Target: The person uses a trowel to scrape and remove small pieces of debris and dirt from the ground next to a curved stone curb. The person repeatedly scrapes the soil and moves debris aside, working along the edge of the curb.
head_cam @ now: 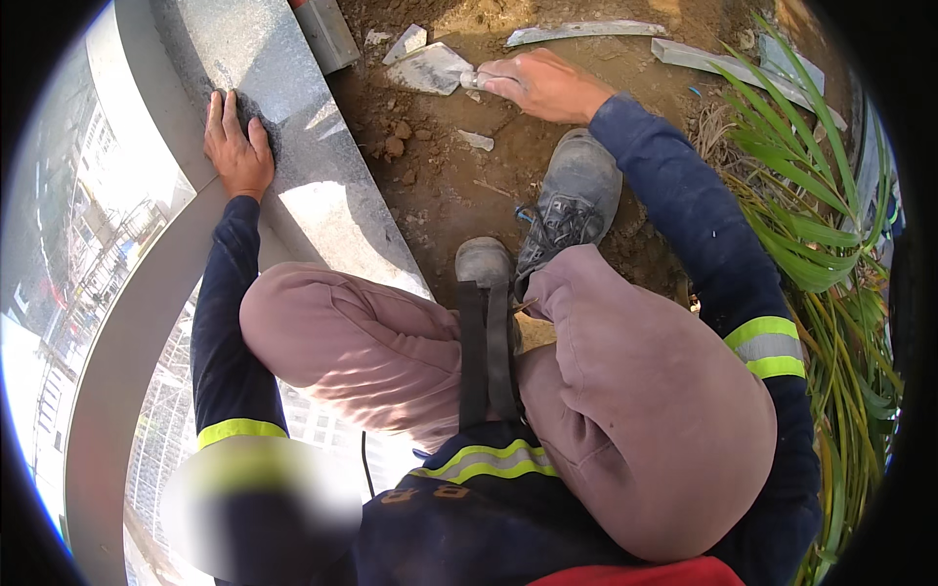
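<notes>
My left hand (238, 150) rests palm down on a speckled grey stone ledge (308, 154), fingers somewhat apart and holding nothing. Over the soil, my right hand (538, 86) pinches a small pale rounded piece (469, 79) between thumb and fingers. That piece meets a flat, angular grey piece (429, 69) on the ground. Whether the two are joined, as a trowel's handle and blade would be, I cannot tell. A smaller pale shard (405, 44) lies against the flat piece's far side. My shoe (575, 183) stands just below my right hand.
A smooth curved grey band (110, 395) borders the ledge on the left, with buildings far below. Strips of pale material (586, 31) and a grey channel-like length (740, 73) lie on the soil. Long green leaves (813, 242) crowd the right side. A grey block (326, 36) touches the ledge.
</notes>
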The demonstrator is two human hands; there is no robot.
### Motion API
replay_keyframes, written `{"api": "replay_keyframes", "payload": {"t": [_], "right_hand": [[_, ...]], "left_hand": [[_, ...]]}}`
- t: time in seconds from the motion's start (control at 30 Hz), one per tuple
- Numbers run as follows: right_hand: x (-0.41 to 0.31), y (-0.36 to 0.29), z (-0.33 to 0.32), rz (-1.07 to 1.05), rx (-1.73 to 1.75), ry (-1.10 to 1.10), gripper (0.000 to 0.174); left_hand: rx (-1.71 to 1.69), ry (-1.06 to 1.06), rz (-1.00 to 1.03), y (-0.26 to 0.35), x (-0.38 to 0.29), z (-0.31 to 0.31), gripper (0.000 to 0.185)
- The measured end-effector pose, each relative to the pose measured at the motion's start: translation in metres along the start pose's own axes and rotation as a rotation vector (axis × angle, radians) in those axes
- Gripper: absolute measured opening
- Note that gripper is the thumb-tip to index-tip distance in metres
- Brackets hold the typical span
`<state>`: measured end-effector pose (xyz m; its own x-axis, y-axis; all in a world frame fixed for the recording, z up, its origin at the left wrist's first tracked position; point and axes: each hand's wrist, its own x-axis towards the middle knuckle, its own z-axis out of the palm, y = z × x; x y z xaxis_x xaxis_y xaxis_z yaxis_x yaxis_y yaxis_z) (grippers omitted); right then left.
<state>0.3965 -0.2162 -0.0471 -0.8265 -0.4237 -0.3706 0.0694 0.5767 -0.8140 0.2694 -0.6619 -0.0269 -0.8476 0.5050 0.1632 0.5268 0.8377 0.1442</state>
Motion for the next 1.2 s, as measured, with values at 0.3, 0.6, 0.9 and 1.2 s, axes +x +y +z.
{"api": "replay_keyframes", "payload": {"t": [0.3,0.6,0.9,1.2], "right_hand": [[-0.04,-0.085,-0.038,0.092,-0.219,-0.099,0.037],[-0.012,-0.053,0.003,-0.085,-0.447,0.011,0.036],[-0.05,-0.098,0.023,-0.09,-0.343,-0.149,0.038],[-0.044,-0.069,0.028,0.072,-0.495,0.197,0.043]], "left_hand": [[0.017,-0.008,-0.013,0.006,0.003,-0.006,0.058],[0.022,-0.019,-0.045,0.001,-0.003,-0.006,0.058],[0.02,-0.01,-0.05,0.0,-0.005,-0.007,0.058],[0.005,0.038,0.008,-0.001,-0.003,-0.004,0.054]]}}
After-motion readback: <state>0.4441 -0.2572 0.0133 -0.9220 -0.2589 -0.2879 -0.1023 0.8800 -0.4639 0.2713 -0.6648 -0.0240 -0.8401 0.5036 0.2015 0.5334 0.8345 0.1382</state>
